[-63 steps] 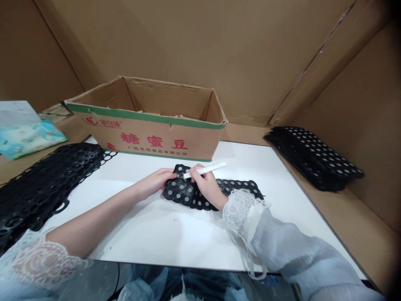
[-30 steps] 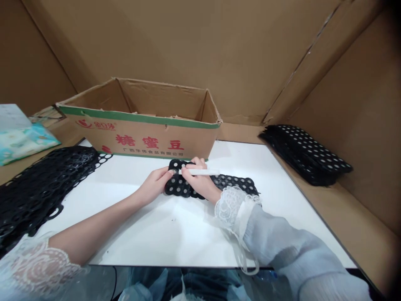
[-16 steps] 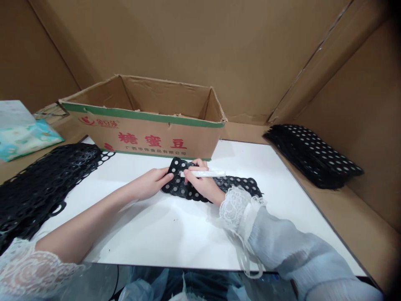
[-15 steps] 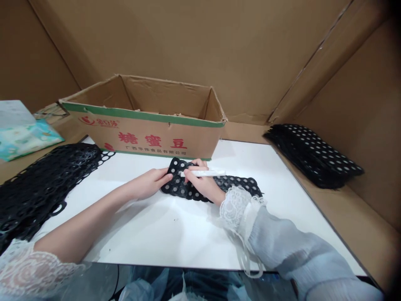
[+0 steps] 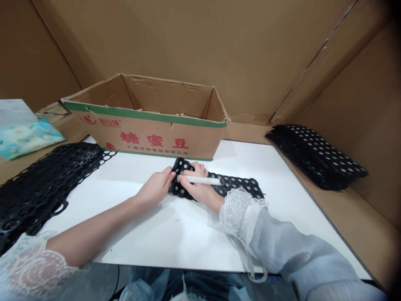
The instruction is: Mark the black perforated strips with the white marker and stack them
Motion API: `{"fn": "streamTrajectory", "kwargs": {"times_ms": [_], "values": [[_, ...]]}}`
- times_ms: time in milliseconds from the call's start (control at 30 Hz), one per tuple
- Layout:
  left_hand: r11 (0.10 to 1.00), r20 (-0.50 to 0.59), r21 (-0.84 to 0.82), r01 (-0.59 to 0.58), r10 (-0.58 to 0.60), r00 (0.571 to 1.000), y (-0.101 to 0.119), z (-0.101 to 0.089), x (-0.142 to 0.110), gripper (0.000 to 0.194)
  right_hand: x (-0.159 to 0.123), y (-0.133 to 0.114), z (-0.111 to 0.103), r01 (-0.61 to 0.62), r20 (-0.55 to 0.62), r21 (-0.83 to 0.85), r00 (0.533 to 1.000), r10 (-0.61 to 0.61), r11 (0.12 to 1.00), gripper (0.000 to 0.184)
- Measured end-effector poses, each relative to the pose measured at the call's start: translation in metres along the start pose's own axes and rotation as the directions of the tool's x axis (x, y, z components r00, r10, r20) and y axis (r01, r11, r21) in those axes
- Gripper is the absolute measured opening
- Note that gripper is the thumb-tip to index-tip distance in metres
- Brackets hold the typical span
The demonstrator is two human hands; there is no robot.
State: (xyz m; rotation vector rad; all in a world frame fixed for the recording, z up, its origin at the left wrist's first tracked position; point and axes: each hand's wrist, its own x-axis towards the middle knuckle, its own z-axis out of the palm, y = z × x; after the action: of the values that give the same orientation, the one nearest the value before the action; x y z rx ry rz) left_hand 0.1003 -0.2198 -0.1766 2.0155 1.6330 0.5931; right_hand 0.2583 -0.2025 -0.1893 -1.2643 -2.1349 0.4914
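On the white board lies a black strip (image 5: 239,182) with rows of pale round dots, its left end lifted a little. My left hand (image 5: 159,186) pinches that left end between thumb and fingers. My right hand (image 5: 200,186) is closed around a white pen-like stick (image 5: 202,180) and rests over the strip's left part. The stick's left tip is near the dots beside my left fingers; whether it touches the strip I cannot tell.
Behind the hands stands an open cardboard box (image 5: 147,129). Black sheets with round holes (image 5: 53,175) lie at the left, near a tissue pack (image 5: 29,133). A stack of dotted black pieces (image 5: 319,154) sits at the right. Cardboard walls surround the white board (image 5: 175,238).
My left hand has moved slightly right, with the strip's left end bent up and inward. The white stick has tilted, its right end now lower.
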Motion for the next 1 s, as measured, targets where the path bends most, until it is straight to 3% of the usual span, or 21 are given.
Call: {"fn": "streamTrajectory", "kwargs": {"times_ms": [100, 200, 300, 400, 567, 667, 767, 867, 1000], "values": [[0.988, -0.042, 0.15, 0.04, -0.034, 0.999, 0.005, 0.004, -0.005, 0.027, 0.0, -0.002, 0.008, 0.049, -0.074, -0.137, 0.995, -0.06, 0.989, 0.024], [0.991, -0.07, 0.128, 0.028, -0.019, 0.997, 0.004, 0.005, -0.005, 0.027, 0.006, 0.0, 0.009, 0.051, -0.08, -0.182, 0.995, -0.067, 0.982, 0.027], [0.993, -0.047, -0.115, 0.017, -0.023, 0.999, -0.004, 0.002, 0.001, 0.032, 0.013, 0.007, 0.007, 0.021, -0.085, -0.178, 0.996, -0.037, 0.984, 0.027], [0.914, 0.054, -0.401, 0.057, -0.038, 0.998, -0.011, 0.0, 0.009, 0.033, 0.014, 0.01, 0.003, 0.018, -0.078, -0.103, 0.997, -0.026, 0.995, 0.026], [0.768, 0.216, -0.614, 0.181, -0.057, 0.975, -0.014, -0.005, 0.016, 0.033, 0.003, 0.002, -0.004, 0.152, -0.243, 0.032, 0.96, -0.14, 0.988, 0.021], [0.761, 0.338, -0.601, 0.244, -0.035, 0.941, -0.017, -0.013, 0.015, 0.034, -0.001, -0.003, -0.006, 0.085, -0.159, 0.242, 0.986, -0.046, 0.967, 0.025], [0.854, 0.434, -0.457, 0.248, -0.03, 0.9, -0.02, -0.022, 0.012, 0.034, 0.001, -0.002, -0.003, -0.032, -0.021, 0.354, 0.999, 0.042, 0.935, 0.029], [0.921, 0.404, -0.336, 0.197, -0.048, 0.913, -0.02, -0.026, 0.011, 0.035, 0.003, 0.001, 0.003, -0.04, -0.014, 0.342, 0.999, 0.048, 0.939, 0.027], [0.905, 0.377, -0.369, 0.212, -0.063, 0.924, -0.017, -0.023, 0.011, 0.034, 0.003, -0.001, 0.007, -0.065, -0.001, 0.345, 0.998, 0.069, 0.936, 0.026]]}}
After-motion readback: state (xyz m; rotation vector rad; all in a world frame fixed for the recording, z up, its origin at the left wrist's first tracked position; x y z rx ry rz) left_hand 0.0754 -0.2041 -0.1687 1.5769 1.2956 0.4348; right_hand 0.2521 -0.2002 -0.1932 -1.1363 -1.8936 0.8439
